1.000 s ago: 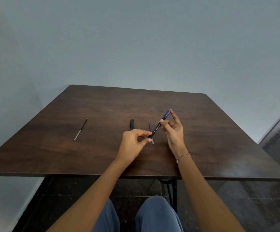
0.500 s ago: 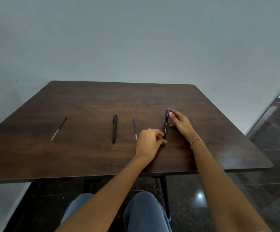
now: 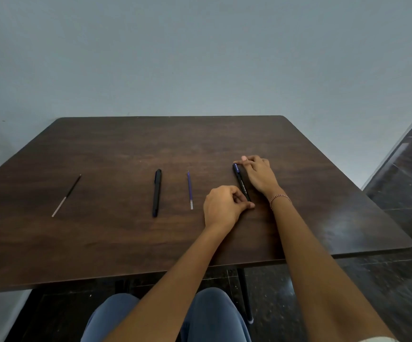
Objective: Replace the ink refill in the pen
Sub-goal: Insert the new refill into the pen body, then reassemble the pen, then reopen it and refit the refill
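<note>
Pinching the pen (image 3: 241,183) at either end, left grip (image 3: 224,208) and right grip (image 3: 258,176) hold it flat on the desk (image 3: 126,243), well inside every edge.

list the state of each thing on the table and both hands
blue-ended pen, lying flat, held at both ends
left hand, pinches its near end
right hand, fingertips hold its far end
black pen, lying flat, untouched
blue refill, lying loose, untouched
dark refill, loose, far left
</note>
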The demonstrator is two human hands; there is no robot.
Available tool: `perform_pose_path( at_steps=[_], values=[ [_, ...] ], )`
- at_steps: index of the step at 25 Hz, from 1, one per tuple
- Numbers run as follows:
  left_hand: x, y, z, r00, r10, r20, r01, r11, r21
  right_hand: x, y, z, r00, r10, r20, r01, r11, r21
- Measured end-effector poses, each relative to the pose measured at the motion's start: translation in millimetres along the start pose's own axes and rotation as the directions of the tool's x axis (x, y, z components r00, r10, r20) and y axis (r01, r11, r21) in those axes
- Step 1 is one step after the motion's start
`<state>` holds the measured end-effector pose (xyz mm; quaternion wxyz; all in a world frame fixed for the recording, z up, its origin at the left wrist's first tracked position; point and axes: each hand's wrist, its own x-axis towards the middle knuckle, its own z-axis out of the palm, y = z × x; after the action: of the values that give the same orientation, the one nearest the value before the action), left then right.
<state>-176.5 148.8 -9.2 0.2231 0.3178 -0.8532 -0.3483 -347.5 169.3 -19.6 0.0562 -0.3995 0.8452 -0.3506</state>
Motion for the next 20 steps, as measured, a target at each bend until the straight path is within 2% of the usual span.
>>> perform_pose_path(
  at_steps=[15, 20],
  values=[
    [-4.3, 0.0, -2.4, 0.998, 0.069, -0.012, -0.070, 0.995, -0.067, -2.5, -2.3, -2.2, 1.000, -0.006, -0.012, 0.005, 0.997, -0.079],
    [-5.6, -3.7, -3.7, 0.995, 0.087, -0.054, -0.096, 0.975, -0.199, -2.6, -2.9, -4.0, 0.999, 0.009, -0.041, -0.011, 0.999, -0.051]
  ],
)
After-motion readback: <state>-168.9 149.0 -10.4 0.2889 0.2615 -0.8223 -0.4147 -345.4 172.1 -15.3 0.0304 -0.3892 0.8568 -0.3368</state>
